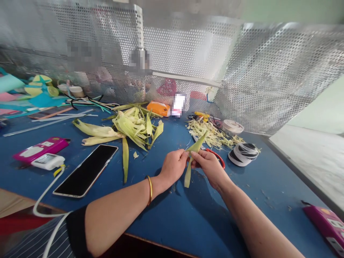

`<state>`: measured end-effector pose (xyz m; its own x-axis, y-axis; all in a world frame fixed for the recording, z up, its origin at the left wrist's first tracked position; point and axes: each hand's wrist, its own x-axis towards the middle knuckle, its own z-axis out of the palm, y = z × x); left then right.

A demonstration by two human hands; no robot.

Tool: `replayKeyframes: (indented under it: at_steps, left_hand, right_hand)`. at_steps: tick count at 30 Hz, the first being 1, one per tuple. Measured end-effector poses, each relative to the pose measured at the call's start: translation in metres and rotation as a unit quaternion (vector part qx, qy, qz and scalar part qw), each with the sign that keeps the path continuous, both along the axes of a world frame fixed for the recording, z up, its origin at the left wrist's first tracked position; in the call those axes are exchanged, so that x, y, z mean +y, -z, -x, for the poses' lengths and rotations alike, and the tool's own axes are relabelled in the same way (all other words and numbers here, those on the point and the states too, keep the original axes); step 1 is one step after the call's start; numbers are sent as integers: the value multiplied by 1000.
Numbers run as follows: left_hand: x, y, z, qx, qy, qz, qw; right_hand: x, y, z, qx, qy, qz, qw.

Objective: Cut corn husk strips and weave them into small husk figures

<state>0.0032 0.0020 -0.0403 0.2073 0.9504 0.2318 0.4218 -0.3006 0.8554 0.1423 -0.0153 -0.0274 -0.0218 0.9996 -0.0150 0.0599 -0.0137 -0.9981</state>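
Between my two hands is a pale green corn husk [197, 143], its pointed end sticking up and a flat strip hanging below. My left hand [174, 165] pinches it from the left, with a gold bangle on the wrist. My right hand [206, 163] grips the same husk, thumb on top. Red-handled scissors [217, 157] lie on the table just behind my right hand, partly hidden by it. Beyond them is a heap of thin shredded husk strips [208, 132]. A pile of whole corn husks [131, 123] lies to the left, with a small scrap in front of it.
On the blue table [166, 215] are a black-screened phone [87, 172], a magenta device [41, 148] with a white cabled unit [48, 161], and a black-and-white spool [243, 154]. An orange pack [158, 108] and a lit phone [178, 105] stand before a perforated metal screen [185, 53]. Another magenta device [325, 225] lies right.
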Motion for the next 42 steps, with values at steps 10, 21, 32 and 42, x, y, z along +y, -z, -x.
replayKeyframes:
  at_steps: [10,21,32,42]
  left_hand:
    - [0,0,-1,7,1,4,1000]
    - [0,-2,1,0,1,25,1000]
    - [-6,-2,-3,-41,29,62,997]
    - [0,2,-4,-210,65,143,965]
  right_hand:
    - [0,-1,-3,24,-10,30,999]
    - [-3,-8,-3,-7,-42,13,999]
    - [-1,3,-8,-310,149,-158,926]
    - [1,10,-5,-223,-5,-108,969]
